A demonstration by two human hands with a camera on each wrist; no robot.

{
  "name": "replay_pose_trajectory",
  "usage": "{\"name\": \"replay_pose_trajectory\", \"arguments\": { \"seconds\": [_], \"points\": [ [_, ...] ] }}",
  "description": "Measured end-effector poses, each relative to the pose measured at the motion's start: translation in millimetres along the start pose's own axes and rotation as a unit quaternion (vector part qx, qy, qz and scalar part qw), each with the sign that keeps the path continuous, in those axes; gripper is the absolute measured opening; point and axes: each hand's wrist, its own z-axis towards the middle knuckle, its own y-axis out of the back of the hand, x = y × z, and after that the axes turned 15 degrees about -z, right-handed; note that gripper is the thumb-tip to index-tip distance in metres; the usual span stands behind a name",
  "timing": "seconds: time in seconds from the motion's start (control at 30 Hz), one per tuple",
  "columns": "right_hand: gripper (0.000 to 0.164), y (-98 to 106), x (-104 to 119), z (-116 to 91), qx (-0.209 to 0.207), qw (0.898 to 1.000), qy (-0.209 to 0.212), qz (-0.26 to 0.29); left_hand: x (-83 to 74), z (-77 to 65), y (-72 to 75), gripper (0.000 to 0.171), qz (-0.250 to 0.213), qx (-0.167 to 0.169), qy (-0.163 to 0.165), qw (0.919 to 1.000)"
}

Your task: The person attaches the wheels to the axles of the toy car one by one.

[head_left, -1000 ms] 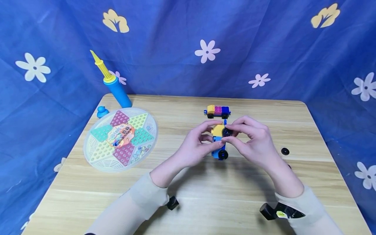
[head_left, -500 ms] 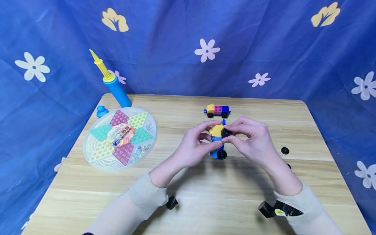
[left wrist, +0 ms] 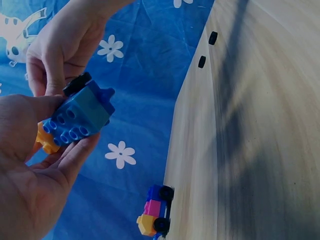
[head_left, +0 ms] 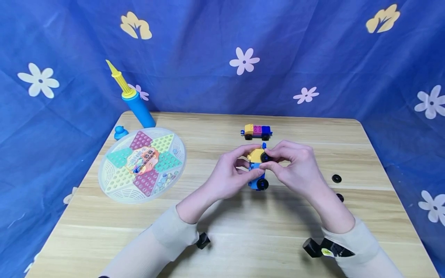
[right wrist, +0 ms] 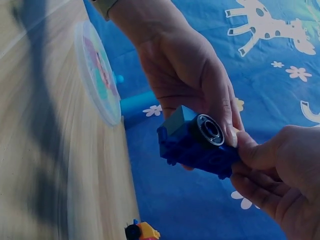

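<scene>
A toy brick car (head_left: pixel 256 166) with yellow and blue blocks on a dark blue chassis is held up over the table. My left hand (head_left: pixel 233 170) grips it from the left, thumb across the blue block (left wrist: pixel 82 112). At the car's far end, beside the yellow block (head_left: pixel 256 155), my right hand (head_left: pixel 297 164) pinches a black wheel (head_left: pixel 265 157) against the side. Another black wheel (head_left: pixel 262 184) is on the near end, its hub (right wrist: pixel 209 130) facing out in the right wrist view. In that view the fingers hide the pinched wheel.
Two loose black wheels (head_left: pixel 336 178) lie right of the hands. Behind the hands stands a second brick car (head_left: pixel 257 131). At the left are a round Chinese checkers board (head_left: pixel 179 166), a blue duck (head_left: pixel 120 133) and a blue-and-yellow hand pump (head_left: pixel 140 111).
The right hand has shifted slightly left and toward me, and its pinched wheel sits closer in against the car. More of the nearer loose wheel shows beside the right wrist.
</scene>
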Motion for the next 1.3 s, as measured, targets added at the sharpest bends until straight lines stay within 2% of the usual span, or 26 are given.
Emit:
{"name": "replay_pose_trajectory", "arguments": {
  "seconds": [0.17, 0.33, 0.6, 0.83, 1.2, 1.3],
  "points": [
    [0.029, -3.4, -0.5, -0.8, -0.007, 1.0, -0.003, 0.014, 0.8, -0.8, 2.3, 0.056, 0.005, 0.003, -0.011, 0.9999],
    [0.037, -4.3, -1.3, -9.1, -0.003, 1.0, -0.014, 0.028, 2.4, -3.0, 4.4, 0.056, 0.002, 0.006, -0.013, 0.9999],
    [0.042, -2.3, -3.4, -15.3, -0.014, 0.999, 0.014, 0.049, 0.5, -3.8, 5.3, 0.058, 0.008, 0.016, -0.006, 0.9998],
    [0.044, 0.2, -4.3, -17.6, -0.02, 0.998, 0.01, 0.057, -0.7, -2.1, 4.9, 0.059, 0.021, 0.027, -0.015, 0.9993],
    [0.041, 1.0, -7.0, -20.5, -0.034, 0.997, 0.001, 0.076, -2.7, -1.0, 8.9, 0.066, 0.055, 0.012, -0.009, 0.9984],
    [0.044, 1.3, -7.1, -21.4, -0.031, 0.996, -0.009, 0.085, -2.8, -0.9, 9.8, 0.062, 0.066, 0.004, -0.01, 0.9978]
  ]
}}
